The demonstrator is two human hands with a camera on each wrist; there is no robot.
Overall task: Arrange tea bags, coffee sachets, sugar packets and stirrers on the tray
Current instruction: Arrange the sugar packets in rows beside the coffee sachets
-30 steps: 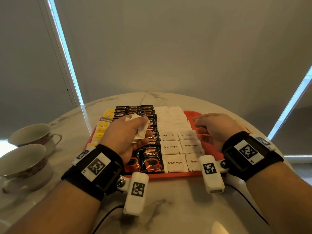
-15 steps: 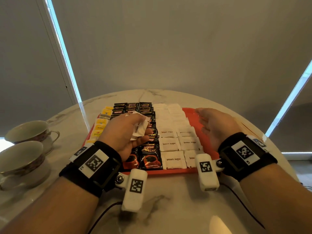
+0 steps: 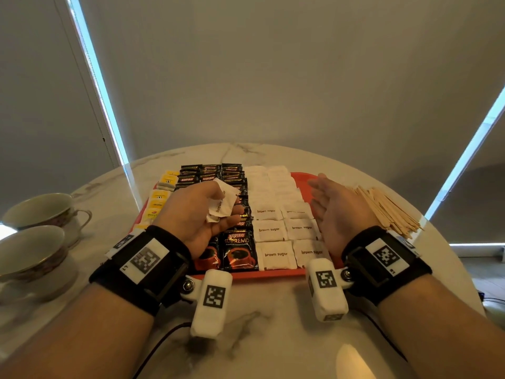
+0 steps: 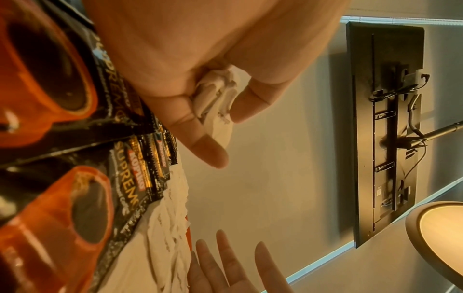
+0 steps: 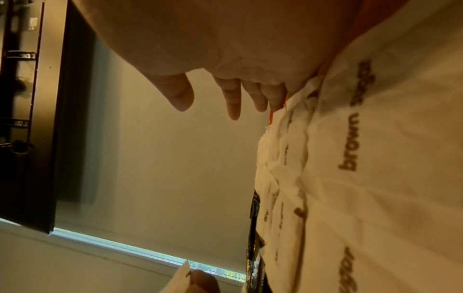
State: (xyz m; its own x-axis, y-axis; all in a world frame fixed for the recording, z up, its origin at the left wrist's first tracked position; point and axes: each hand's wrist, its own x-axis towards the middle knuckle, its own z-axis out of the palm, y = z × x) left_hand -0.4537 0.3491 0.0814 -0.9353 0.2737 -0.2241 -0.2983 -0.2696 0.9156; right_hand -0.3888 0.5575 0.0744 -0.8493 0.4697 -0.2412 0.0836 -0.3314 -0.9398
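Note:
On the red tray (image 3: 306, 177) lie yellow tea bags (image 3: 158, 199) at the left, black coffee sachets (image 3: 240, 250) in the middle and white brown sugar packets (image 3: 269, 233) at the right. My left hand (image 3: 202, 214) hovers over the coffee sachets and grips a small bunch of brown sugar packets (image 3: 222, 203), also seen bunched between thumb and fingers (image 4: 215, 99). My right hand (image 3: 332, 206) is held on edge over the tray's right side, fingers straight, holding nothing (image 5: 225, 95). Wooden stirrers (image 3: 388, 209) lie piled on the table right of the tray.
Two teacups (image 3: 47, 214) stand on saucers at the table's left edge. The round marble table (image 3: 273, 324) has bare surface in front of the tray. Grey blinds close the background.
My right hand has uncurled and turned on edge with fingers straight, uncovering the stirrers behind it. My left hand keeps hold of the sugar packets and has barely moved.

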